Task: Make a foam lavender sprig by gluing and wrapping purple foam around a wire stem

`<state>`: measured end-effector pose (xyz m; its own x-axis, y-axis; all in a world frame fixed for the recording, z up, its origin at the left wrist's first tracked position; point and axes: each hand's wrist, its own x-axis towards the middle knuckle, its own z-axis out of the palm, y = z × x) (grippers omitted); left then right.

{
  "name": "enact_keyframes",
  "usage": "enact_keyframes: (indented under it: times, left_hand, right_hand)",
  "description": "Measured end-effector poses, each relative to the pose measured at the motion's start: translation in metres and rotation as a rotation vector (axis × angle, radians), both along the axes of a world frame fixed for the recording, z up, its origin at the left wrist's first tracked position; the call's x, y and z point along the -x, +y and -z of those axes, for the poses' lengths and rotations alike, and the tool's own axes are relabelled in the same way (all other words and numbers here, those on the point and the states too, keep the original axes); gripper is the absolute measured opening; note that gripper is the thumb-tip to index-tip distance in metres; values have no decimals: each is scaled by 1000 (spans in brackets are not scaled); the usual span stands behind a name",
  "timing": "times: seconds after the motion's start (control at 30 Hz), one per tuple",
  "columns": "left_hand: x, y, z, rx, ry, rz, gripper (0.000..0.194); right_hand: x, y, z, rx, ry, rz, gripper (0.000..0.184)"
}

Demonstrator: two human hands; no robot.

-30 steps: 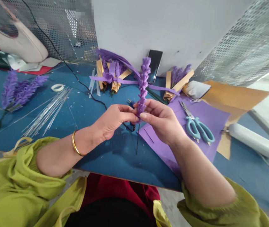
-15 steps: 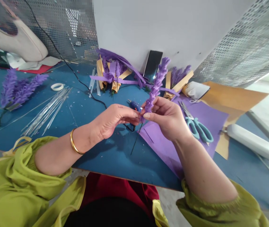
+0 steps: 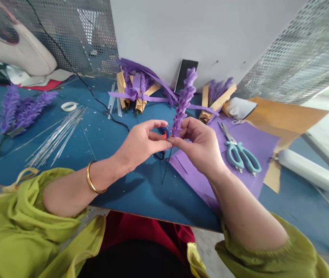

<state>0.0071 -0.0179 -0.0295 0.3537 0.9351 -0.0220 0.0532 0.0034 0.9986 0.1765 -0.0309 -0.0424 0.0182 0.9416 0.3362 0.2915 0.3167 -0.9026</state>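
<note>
An artificial lavender stem with purple petals stands nearly upright, its thin dark wire pointing down over the table. My right hand pinches it at the base of the petals with thumb and fingers. At the same spot, my left hand closes its thumb and curled fingers on the base, with the index finger slightly raised. Both thumb tips meet there, and the exact contact is partly hidden. Behind my left fingers lies a blue glue gun, mostly covered.
Scissors lie on purple sheet material at the right, near a white corded tool. Wires, tape and more lavender lie left. Wrapped bouquets and a phone stand at the back.
The lavender stem has shifted left and stands a little straighter. My left index finger has lifted, and my right hand has moved slightly left, bringing both thumbs together at the base.
</note>
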Motion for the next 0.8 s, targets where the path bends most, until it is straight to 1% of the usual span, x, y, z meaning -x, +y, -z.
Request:
enact_keyframes:
  times: [0.07, 0.13, 0.23, 0.33, 0.4, 0.6, 0.8]
  left_hand:
    - [-1, -1, 1, -52, 61, -10, 61]
    - [-2, -2, 3, -113, 122, -21, 62]
    - [-2, -2, 4, -195, 189, -56, 58]
    - [-2, -1, 4, -223, 208, -75, 54]
    - [-2, -1, 4, -204, 187, -75, 53]
    - [-1, 0, 6, -31, 10, -20, 50]
    - [0, 4, 8, 23, -59, 8, 51]
  right_hand:
    - [3, -1, 1, -5, -17, 33, 19]
    - [7, -2, 2, -13, -12, 66, 20]
    - [10, -3, 3, -30, 3, 90, 23]
    - [12, -4, 4, -26, 23, 81, 23]
    - [12, -5, 4, -22, 37, 71, 24]
    - [12, -5, 3, -3, 102, 48, 25]
    - [11, -5, 6, 51, 215, 2, 26]
